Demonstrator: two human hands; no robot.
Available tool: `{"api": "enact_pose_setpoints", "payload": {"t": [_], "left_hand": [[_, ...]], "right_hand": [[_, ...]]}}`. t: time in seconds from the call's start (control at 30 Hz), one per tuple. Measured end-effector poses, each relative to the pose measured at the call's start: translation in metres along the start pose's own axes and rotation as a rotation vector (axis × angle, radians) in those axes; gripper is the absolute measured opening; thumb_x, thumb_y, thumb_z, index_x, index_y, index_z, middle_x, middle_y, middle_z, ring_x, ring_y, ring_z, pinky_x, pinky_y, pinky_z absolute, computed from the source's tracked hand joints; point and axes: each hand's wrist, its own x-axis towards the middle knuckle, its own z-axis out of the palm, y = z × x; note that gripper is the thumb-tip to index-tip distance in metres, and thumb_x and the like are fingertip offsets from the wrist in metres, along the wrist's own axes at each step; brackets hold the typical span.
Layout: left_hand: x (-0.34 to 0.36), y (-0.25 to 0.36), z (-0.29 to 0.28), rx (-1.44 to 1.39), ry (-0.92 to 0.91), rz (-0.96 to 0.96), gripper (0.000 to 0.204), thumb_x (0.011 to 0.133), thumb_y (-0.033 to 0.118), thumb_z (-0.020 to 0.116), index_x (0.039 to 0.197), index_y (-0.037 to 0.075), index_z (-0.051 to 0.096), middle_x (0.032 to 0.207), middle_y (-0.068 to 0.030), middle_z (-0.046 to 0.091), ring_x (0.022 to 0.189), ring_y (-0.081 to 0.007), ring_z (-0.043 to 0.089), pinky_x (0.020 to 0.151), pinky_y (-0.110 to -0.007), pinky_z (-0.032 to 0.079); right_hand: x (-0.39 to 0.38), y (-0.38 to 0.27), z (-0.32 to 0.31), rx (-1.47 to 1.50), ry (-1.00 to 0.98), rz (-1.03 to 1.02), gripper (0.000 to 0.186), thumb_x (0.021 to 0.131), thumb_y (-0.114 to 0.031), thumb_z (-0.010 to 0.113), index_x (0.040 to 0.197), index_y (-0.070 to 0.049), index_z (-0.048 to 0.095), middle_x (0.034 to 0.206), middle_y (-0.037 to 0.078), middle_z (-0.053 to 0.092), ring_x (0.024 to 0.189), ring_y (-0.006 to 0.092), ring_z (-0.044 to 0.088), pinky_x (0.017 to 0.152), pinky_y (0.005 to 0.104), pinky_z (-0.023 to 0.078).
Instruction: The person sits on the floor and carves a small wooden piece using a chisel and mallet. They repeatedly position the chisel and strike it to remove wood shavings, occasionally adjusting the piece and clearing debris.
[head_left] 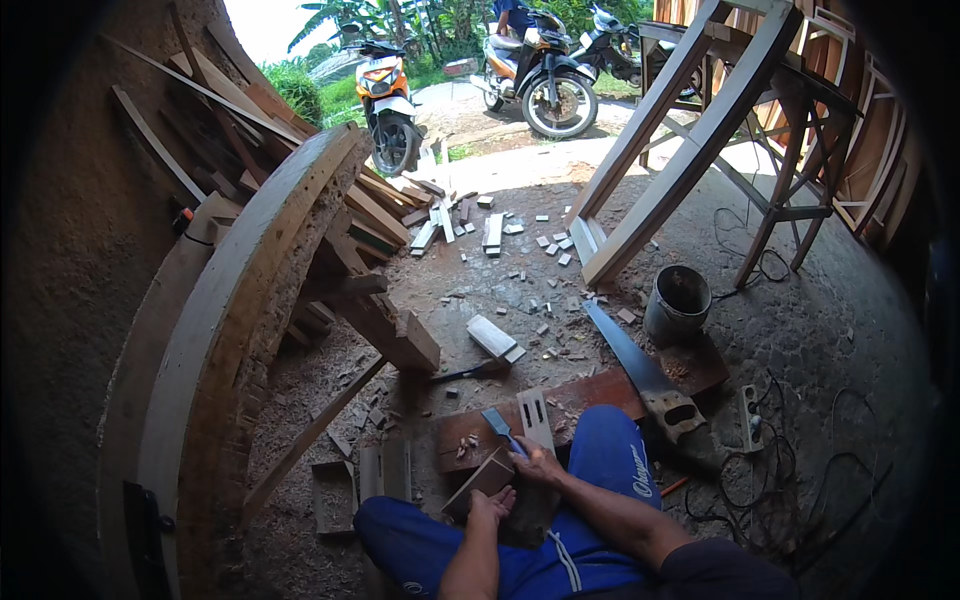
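In the head view, the right hand [540,466] is closed around the blue handle of a chisel [501,427], its flat blade pointing forward and to the left, over a reddish-brown plank [585,398] on the floor; the left hand [491,504] is at the near end of a brown wooden block [478,482], though how tightly its fingers hold it I cannot tell; the block lies tilted between the person's knees, just beside the right hand and above the blue trousers [605,455]; a pale slotted piece [536,420] lies across the plank, just beyond the chisel handle; a handsaw [635,362] lies to the right, its handle near the right knee and its blade crossing the plank; a bucket [679,305] stands near the plank's far edge; a white power strip [750,418] and tangled cables [780,500] lie further right; at left runs a thick, curved tabletop [235,260]; beyond, offcuts [492,234] are scattered over the floor [480,290], a tall wooden frame [690,150] leans at right, and motorbikes [545,75] stand outside.
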Motion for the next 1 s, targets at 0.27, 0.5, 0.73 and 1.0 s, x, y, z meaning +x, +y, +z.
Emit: {"api": "enact_pose_setpoints", "payload": {"t": [0.27,0.5,0.73,1.0], "left_hand": [[-0.035,-0.005,0.021,0.552,0.108,0.619,0.039,0.105,0.036,0.048,0.117,0.001,0.058,0.095,-0.0152,0.071,0.072,-0.0268,0.072,0.058,-0.037,0.06],[-0.096,0.023,0.062,0.236,0.013,0.864,0.02,0.101,0.018,0.054,0.115,0.004,0.055,0.096,-0.0125,0.07,0.061,-0.0176,0.066,0.047,-0.027,0.054],[-0.168,0.084,0.046,0.343,-0.111,1.0,0.02,0.104,0.02,0.058,0.118,0.006,0.059,0.097,-0.0092,0.07,0.066,-0.0154,0.067,0.053,-0.026,0.054],[-0.21,0.108,0.002,0.235,-0.182,1.018,0.018,0.104,0.021,0.06,0.115,0.006,0.06,0.094,-0.0083,0.07,0.067,-0.015,0.068,0.057,-0.028,0.058]], "right_hand": [[-0.001,-0.009,0.013,-0.005,0.057,-0.065,0.055,0.101,-0.034,0.057,0.148,-0.008,0.048,0.133,0.025,0.063,0.124,0.0389,0.062,0.104,0.0423,0.049],[-0.009,-0.006,0.038,0.179,-0.012,-0.012,0.068,0.1,-0.033,0.056,0.157,-0.005,0.033,0.142,0.027,0.056,0.132,0.0407,0.056,0.108,0.0428,0.045],[-0.023,0.001,0.052,0.042,-0.191,0.019,0.091,0.093,-0.027,0.062,0.163,-0.006,0.007,0.15,0.03,0.046,0.138,0.0451,0.049,0.113,0.0443,0.039],[-0.021,0.009,0.042,-0.038,-0.264,-0.03,0.094,0.089,-0.025,0.063,0.164,-0.007,0.008,0.138,0.032,0.058,0.131,0.0452,0.055,0.111,0.0444,0.042]]}}
